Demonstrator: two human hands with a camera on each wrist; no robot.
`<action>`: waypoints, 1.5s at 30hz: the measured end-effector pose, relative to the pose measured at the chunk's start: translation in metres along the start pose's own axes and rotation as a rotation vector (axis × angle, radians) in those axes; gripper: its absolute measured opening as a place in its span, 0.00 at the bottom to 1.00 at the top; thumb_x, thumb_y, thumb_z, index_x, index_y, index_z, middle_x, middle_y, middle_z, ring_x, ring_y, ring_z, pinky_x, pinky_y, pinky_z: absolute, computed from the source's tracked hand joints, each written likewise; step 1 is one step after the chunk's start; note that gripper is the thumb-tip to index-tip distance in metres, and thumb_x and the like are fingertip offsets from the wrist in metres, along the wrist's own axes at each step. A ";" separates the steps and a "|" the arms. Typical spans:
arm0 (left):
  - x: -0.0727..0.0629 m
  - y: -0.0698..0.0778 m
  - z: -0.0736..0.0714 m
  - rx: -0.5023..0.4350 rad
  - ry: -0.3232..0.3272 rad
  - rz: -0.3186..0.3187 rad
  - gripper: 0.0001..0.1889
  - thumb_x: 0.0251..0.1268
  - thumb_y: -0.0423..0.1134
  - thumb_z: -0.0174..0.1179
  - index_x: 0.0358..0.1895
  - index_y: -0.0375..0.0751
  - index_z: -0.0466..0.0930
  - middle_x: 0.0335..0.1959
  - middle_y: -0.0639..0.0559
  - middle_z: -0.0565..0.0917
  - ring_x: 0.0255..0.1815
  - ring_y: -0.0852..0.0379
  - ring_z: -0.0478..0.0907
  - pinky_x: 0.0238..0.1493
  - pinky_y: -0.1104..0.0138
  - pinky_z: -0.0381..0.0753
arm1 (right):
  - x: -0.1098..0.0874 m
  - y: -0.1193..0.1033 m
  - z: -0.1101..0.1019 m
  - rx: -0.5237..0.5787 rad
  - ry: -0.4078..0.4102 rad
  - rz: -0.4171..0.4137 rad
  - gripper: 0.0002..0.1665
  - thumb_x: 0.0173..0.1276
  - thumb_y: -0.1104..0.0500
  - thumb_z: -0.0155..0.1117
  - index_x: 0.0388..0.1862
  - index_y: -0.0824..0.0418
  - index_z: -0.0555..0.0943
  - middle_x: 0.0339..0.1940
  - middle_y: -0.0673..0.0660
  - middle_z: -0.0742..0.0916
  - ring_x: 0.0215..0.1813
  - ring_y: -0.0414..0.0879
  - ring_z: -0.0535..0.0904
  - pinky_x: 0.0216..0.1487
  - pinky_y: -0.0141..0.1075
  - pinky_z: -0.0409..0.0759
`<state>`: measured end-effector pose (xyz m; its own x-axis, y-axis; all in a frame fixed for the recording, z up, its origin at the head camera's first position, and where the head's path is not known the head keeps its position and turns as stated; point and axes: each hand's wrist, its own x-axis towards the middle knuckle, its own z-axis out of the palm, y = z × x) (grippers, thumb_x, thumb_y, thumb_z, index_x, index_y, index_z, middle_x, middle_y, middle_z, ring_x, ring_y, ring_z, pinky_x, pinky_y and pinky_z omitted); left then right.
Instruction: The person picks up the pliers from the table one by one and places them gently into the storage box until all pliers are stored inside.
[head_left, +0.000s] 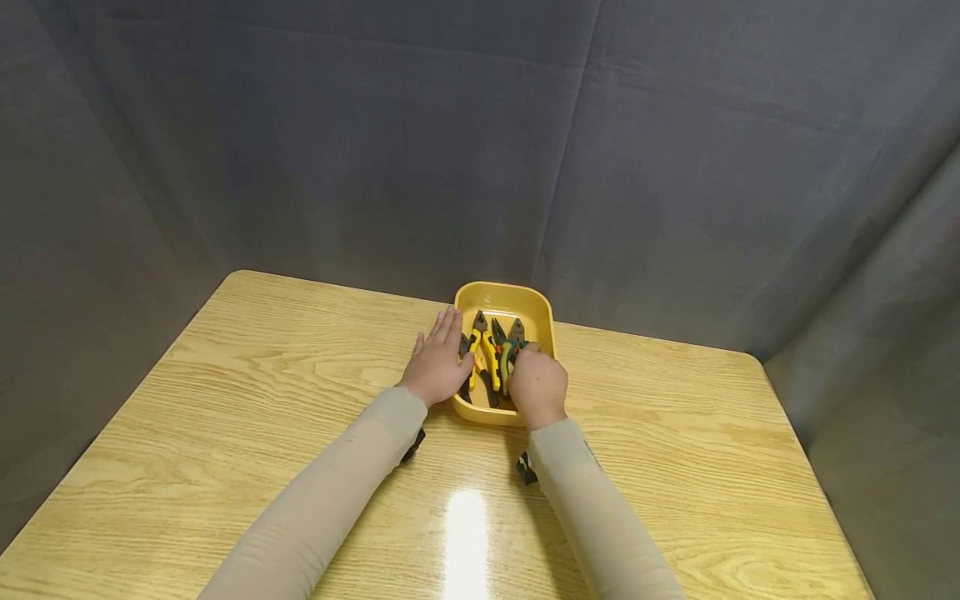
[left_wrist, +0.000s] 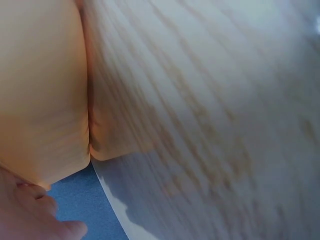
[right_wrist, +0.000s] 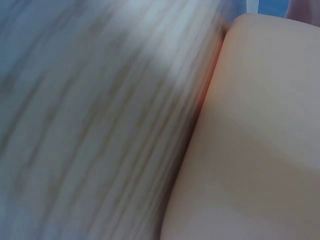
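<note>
A yellow plastic bin (head_left: 504, 287) stands near the table's back edge with several pliers inside. My left hand (head_left: 439, 363) rests on its left rim, fingers straight and pointing away from me. In the left wrist view, fingers of that hand (left_wrist: 37, 212) show beside the bin's wall (left_wrist: 42, 90). Reaching in over the front right, my right hand (head_left: 538, 385) has curled fingers around green-handled pliers (head_left: 517, 330), whose jaws point to the back. Left of these lie yellow-handled pliers (head_left: 480, 323) and pliers with yellow-green handles (head_left: 506, 354). The right wrist view mostly shows the bin's wall (right_wrist: 260, 125).
The bin stands on a light wood-grain table (head_left: 300, 358) with rounded back corners. Grey curtain (head_left: 375, 167) hangs behind it and along both sides. A bright light reflection lies on the tabletop between my forearms. Dark wrist devices sit under both sleeves.
</note>
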<state>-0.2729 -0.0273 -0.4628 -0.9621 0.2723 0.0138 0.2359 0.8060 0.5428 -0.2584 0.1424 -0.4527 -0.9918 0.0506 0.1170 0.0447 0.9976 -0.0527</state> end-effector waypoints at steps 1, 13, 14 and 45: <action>0.000 0.000 0.000 0.001 0.001 0.001 0.38 0.82 0.49 0.44 0.83 0.38 0.37 0.84 0.45 0.39 0.84 0.48 0.36 0.79 0.44 0.39 | 0.000 0.000 0.000 0.001 -0.003 0.002 0.15 0.70 0.60 0.63 0.46 0.73 0.80 0.26 0.62 0.85 0.27 0.54 0.84 0.27 0.46 0.83; 0.000 -0.001 0.000 -0.005 0.001 -0.001 0.38 0.81 0.49 0.45 0.83 0.39 0.37 0.84 0.45 0.39 0.84 0.49 0.35 0.79 0.43 0.39 | 0.001 0.000 0.002 0.018 0.002 -0.008 0.16 0.69 0.60 0.65 0.47 0.72 0.82 0.31 0.63 0.84 0.30 0.55 0.85 0.30 0.47 0.84; 0.001 -0.001 0.001 -0.007 0.002 0.000 0.38 0.81 0.49 0.45 0.83 0.39 0.38 0.84 0.45 0.39 0.84 0.49 0.35 0.79 0.43 0.39 | 0.001 0.000 0.002 0.020 0.004 -0.007 0.16 0.69 0.60 0.65 0.47 0.72 0.82 0.31 0.63 0.84 0.30 0.55 0.85 0.30 0.48 0.84; 0.001 0.005 -0.003 0.147 -0.027 -0.043 0.38 0.81 0.51 0.44 0.83 0.39 0.39 0.84 0.47 0.39 0.84 0.50 0.35 0.79 0.43 0.38 | -0.005 0.004 0.001 0.222 0.108 -0.099 0.09 0.65 0.68 0.63 0.41 0.71 0.86 0.41 0.64 0.84 0.38 0.56 0.84 0.39 0.47 0.85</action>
<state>-0.2730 -0.0249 -0.4579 -0.9682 0.2482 -0.0301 0.2140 0.8850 0.4135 -0.2532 0.1463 -0.4541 -0.9709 -0.0302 0.2374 -0.0914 0.9637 -0.2509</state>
